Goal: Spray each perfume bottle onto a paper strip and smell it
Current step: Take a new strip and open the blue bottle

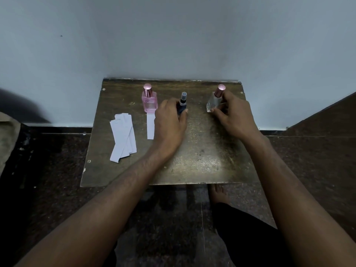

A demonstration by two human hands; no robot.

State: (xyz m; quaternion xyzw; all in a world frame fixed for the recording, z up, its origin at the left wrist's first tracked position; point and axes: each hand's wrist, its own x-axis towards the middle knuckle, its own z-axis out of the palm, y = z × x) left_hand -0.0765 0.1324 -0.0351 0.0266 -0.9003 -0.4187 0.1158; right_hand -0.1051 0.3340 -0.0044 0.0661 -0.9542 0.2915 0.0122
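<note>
Three perfume bottles stand in a row near the back of a small wooden table (192, 166). My left hand (169, 122) grips the dark blue spray bottle (182, 104) in the middle. My right hand (234, 114) holds the clear bottle with a pink cap (214, 101) on the right. The pink bottle with a pink cap (149, 100) stands untouched on the left. A single white paper strip (150, 125) lies in front of the pink bottle. A loose pile of white paper strips (123, 136) lies at the table's left side.
The table stands against a pale wall (173, 35) on a dark stone floor (48, 180). My bare foot (218, 193) and dark-clothed knee show under the table's front edge. A beige cloth (7, 137) sits at the far left.
</note>
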